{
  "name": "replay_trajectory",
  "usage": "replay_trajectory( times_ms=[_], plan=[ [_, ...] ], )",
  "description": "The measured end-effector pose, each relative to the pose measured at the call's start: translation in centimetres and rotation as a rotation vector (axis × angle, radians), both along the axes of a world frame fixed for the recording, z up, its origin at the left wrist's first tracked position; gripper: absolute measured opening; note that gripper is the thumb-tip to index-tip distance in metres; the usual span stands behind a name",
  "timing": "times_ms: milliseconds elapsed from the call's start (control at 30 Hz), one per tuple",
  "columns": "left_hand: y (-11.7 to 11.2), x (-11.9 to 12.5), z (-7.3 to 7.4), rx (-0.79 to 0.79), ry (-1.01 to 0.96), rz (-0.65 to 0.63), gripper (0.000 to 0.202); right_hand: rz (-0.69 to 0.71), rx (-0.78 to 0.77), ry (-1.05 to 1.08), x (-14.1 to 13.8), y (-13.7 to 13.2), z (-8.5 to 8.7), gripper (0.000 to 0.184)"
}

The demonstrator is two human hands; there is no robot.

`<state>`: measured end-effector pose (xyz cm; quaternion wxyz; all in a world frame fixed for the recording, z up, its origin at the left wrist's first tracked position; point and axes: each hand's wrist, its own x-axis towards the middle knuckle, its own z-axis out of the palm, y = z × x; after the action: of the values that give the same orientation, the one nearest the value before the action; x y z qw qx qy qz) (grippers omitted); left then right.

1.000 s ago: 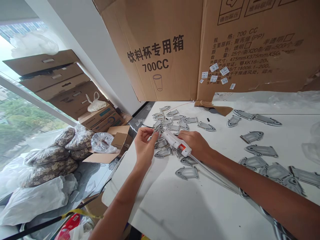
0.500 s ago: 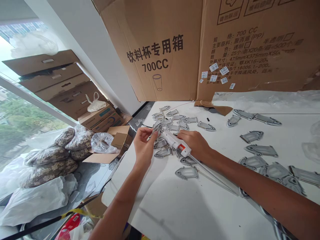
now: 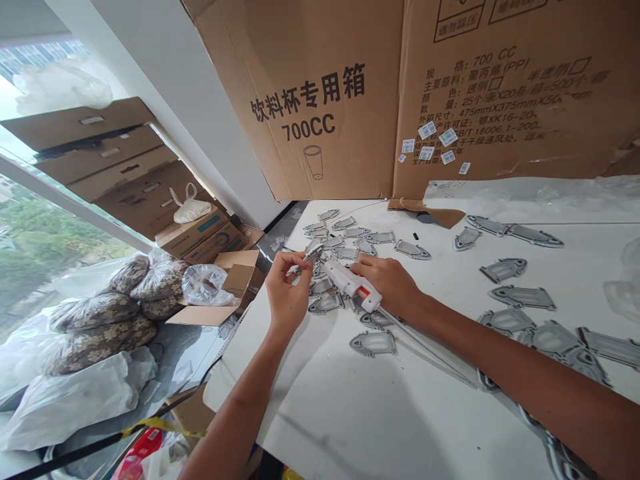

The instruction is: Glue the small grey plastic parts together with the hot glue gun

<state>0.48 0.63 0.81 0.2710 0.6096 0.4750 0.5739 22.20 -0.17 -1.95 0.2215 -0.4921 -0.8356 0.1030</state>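
Note:
A white hot glue gun (image 3: 351,283) with a red-orange patch on its side is in my right hand (image 3: 393,285), whose fingers close around the far side of it. Its nozzle points up and left, close to a small grey frame piece (image 3: 315,252). My left hand (image 3: 288,291) pinches that piece between thumb and fingertips, which partly cover it. Whether the nozzle touches the piece I cannot tell. Around and under both hands lie several similar grey pointed frames with clear middles, such as one frame (image 3: 374,343) nearer me and another frame (image 3: 413,249) to the right.
A large cardboard box (image 3: 325,40) stands along the back of the white table (image 3: 345,407). More grey frames (image 3: 523,297) lie at the right. The gun's white cord (image 3: 425,350) runs under my right forearm. Left of the table are stuffed bags (image 3: 100,313) and an open carton (image 3: 240,283).
My left hand has turned the grey frame piece, so it now shows more edge-on, and its fingers have shifted slightly. The glue gun stays nearly in place.

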Motion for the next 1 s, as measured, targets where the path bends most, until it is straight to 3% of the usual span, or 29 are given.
replay_trajectory(
  times_ms=[167,567,800,1000],
  plan=[
    [-0.30,0.11,0.22,0.024,0.085,0.031,0.022,0.010,-0.022,-0.020,0.03,0.01,0.21,0.018],
    [-0.12,0.09,0.14,0.040,0.063,-0.022,0.032,0.047,-0.023,-0.112,0.17,0.18,0.51,0.022],
    [-0.25,0.14,0.24,0.034,0.072,-0.040,0.028,0.031,-0.012,-0.163,0.07,0.16,0.82,0.016],
    [-0.03,-0.10,-0.01,0.021,0.132,-0.030,0.027,0.038,-0.019,-0.163,0.11,0.26,0.46,0.021]
  ],
)
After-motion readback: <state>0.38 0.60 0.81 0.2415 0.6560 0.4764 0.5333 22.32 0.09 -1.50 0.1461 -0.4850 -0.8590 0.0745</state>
